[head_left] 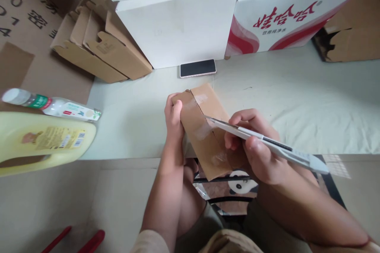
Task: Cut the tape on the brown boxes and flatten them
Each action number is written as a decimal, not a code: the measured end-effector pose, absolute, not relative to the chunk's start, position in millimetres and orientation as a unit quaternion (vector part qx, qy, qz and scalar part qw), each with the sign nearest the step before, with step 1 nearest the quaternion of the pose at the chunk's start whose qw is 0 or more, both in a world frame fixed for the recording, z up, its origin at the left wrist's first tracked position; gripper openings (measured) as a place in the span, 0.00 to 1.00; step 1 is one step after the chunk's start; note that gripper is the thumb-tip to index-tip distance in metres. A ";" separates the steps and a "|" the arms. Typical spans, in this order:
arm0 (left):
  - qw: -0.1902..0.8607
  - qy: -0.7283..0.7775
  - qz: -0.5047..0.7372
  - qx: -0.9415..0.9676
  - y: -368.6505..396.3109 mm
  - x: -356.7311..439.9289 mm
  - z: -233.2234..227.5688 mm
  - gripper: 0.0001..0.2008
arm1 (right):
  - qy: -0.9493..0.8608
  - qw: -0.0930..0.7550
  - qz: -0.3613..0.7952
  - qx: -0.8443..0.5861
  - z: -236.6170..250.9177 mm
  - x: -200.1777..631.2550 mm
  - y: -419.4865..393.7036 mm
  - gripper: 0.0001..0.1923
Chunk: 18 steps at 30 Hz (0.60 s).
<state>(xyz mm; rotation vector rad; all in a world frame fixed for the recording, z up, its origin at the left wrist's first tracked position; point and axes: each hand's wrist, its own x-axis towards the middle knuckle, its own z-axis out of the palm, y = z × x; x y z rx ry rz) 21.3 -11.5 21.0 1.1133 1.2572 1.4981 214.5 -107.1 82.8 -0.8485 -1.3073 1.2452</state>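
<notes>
A small brown cardboard box [204, 130], sealed with clear tape, is held over my lap in the middle of the view. My left hand [173, 120] grips its upper left edge. My right hand [257, 146] holds a white utility knife [267, 142]. The knife's blade tip rests on the taped seam near the box's middle. The box's lower right corner is hidden behind my right hand.
A phone [198, 68] lies face down before a white carton [178, 27]. A red-printed carton [285, 16] stands at the right. Folded cardboard [101, 47] lies at the left. A yellow jug [41, 140] and a plastic bottle [53, 104] lie at far left. Red handles [74, 241] show below.
</notes>
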 end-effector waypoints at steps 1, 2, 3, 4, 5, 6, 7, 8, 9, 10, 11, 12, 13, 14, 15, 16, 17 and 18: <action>0.430 0.502 0.601 0.449 -11.5 21.3 21.1 0.20 | -0.557 0.540 0.516 -0.363 84.3 214.7 -106.4 0.14; 0.428 0.502 0.601 0.452 -11.5 21.4 21.3 0.20 | -0.566 0.536 0.506 -0.369 86.0 214.9 -105.7 0.13; 0.427 0.502 0.599 0.455 -11.5 21.5 21.7 0.20 | -0.577 0.530 0.495 -0.374 87.6 215.1 -104.9 0.11; 0.425 0.504 0.597 0.456 -11.5 21.6 22.1 0.19 | -0.590 0.523 0.484 -0.379 89.1 215.3 -104.3 0.10; 0.423 0.507 0.596 0.456 -11.5 21.8 22.6 0.19 | -0.603 0.516 0.473 -0.383 90.4 215.6 -103.7 0.09; 0.421 0.510 0.596 0.455 -11.5 22.1 23.1 0.19 | -0.616 0.508 0.463 -0.385 91.3 216.0 -103.2 0.08; 0.419 0.512 0.596 0.454 -11.5 22.3 23.5 0.19 | -0.629 0.500 0.452 -0.387 92.0 216.4 -102.8 0.08; 0.418 0.513 0.597 0.453 -11.6 22.5 23.9 0.19 | -0.640 0.493 0.443 -0.389 92.4 216.7 -102.5 0.07; 0.417 0.513 0.597 0.454 -11.6 22.7 24.1 0.19 | -0.648 0.487 0.435 -0.392 92.5 217.0 -102.2 0.06; 0.417 0.513 0.598 0.454 -11.7 22.7 24.2 0.19 | -0.654 0.482 0.429 -0.394 92.6 217.3 -102.0 0.06; 0.418 0.512 0.597 0.454 -11.8 22.7 24.0 0.20 | -0.657 0.480 0.425 -0.396 92.5 217.5 -101.9 0.06; 0.420 0.512 0.596 0.454 -11.9 22.5 23.7 0.20 | -0.658 0.479 0.422 -0.398 92.3 217.6 -101.9 0.06; 0.422 0.513 0.594 0.454 -12.0 22.3 23.3 0.20 | -0.659 0.479 0.421 -0.399 92.2 217.6 -101.9 0.06; 0.422 0.515 0.593 0.453 -12.0 22.0 22.9 0.20 | -0.659 0.478 0.420 -0.400 92.1 217.7 -102.0 0.06; 0.423 0.517 0.591 0.452 -11.9 21.8 22.5 0.20 | -0.661 0.477 0.419 -0.400 92.0 217.7 -102.0 0.06; 0.423 0.519 0.590 0.452 -11.8 21.5 22.1 0.21 | -0.663 0.476 0.417 -0.400 91.9 217.7 -102.0 0.06; 0.422 0.520 0.589 0.453 -11.6 21.3 21.9 0.21 | -0.666 0.475 0.415 -0.398 91.9 217.7 -101.8 0.06; 0.421 0.520 0.588 0.454 -11.4 21.1 21.7 0.21 | -0.669 0.474 0.413 -0.397 91.9 217.7 -101.6 0.06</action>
